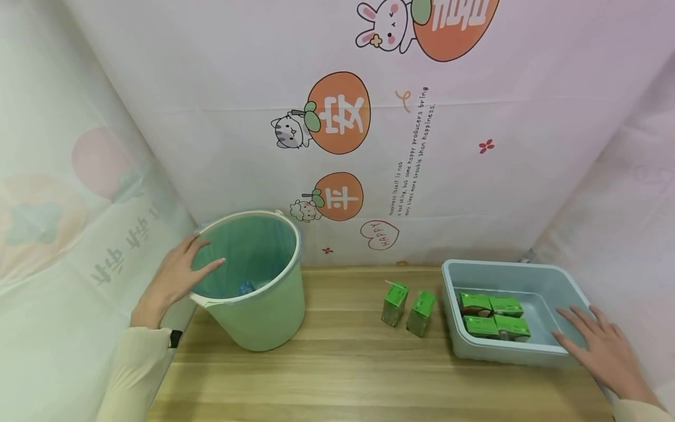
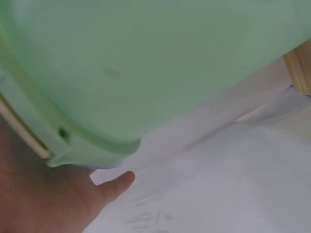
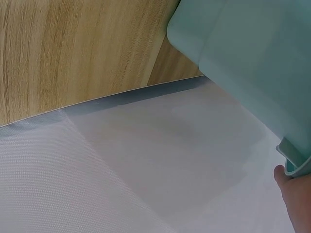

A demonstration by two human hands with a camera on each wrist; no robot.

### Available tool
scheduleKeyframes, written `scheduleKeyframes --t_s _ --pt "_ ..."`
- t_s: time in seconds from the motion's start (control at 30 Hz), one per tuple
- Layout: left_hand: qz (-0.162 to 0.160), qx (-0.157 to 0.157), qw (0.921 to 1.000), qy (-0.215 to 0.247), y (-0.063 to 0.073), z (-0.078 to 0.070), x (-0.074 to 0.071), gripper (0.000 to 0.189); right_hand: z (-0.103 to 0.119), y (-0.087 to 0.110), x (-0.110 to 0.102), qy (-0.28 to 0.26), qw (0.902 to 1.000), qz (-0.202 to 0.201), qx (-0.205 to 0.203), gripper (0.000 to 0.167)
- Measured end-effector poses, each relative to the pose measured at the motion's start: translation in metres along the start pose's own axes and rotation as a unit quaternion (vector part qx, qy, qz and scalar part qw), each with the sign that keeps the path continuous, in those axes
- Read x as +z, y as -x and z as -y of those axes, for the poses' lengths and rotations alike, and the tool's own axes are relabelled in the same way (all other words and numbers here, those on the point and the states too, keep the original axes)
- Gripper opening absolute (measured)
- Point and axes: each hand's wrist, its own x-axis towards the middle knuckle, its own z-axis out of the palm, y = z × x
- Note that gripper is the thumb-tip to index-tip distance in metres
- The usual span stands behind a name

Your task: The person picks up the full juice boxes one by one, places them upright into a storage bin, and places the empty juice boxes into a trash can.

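Note:
On the left side of the table stands a light green bucket (image 1: 269, 322), tilted slightly in the view, with a clear bag lining its rim. My left hand (image 1: 171, 275) is at its left rim, thumb and fingers spread over the opening. The left wrist view shows that hand (image 2: 58, 199) beside the rim. A pale blue plastic tub (image 1: 511, 353) sits at the right, holding several green drink cartons (image 1: 481, 326). Over the tub's right rim, my right hand (image 1: 606, 351) lies with fingers extended. In the right wrist view only part of this hand (image 3: 297, 199) shows.
Two green drink cartons (image 1: 395, 303) stand between bucket and tub, one with a straw sticking out. A small blue object (image 1: 246, 288) lies inside the bucket. Printed white cloth (image 1: 253, 152) closes off the back and sides of the wooden table (image 1: 358, 375).

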Motion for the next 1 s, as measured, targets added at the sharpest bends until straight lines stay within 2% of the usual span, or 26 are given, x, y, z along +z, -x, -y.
scheduleKeyframes --t_s 0.17,0.43,0.57,0.77,1.0 --pt "0.005 -0.006 1.0000 -0.001 0.002 0.005 0.003 0.086 0.001 0.000 0.003 -0.006 1.0000 0.002 0.001 0.068" --pt "0.013 -0.016 0.9996 0.020 0.005 0.006 0.008 0.083 -0.003 0.000 0.006 -0.002 0.9999 -0.011 -0.012 0.069" --pt "0.010 -0.019 0.9993 0.030 0.006 0.005 0.010 0.081 -0.004 -0.003 0.002 0.003 1.0000 0.003 0.001 0.071" --pt "-0.004 -0.014 0.9993 0.035 0.007 0.005 0.010 0.079 -0.002 -0.007 -0.003 -0.013 0.9996 0.023 0.013 0.069" --pt "-0.003 -0.015 0.9993 0.035 0.007 0.007 0.012 0.078 0.001 -0.007 -0.005 -0.038 0.9991 0.016 0.007 0.062"
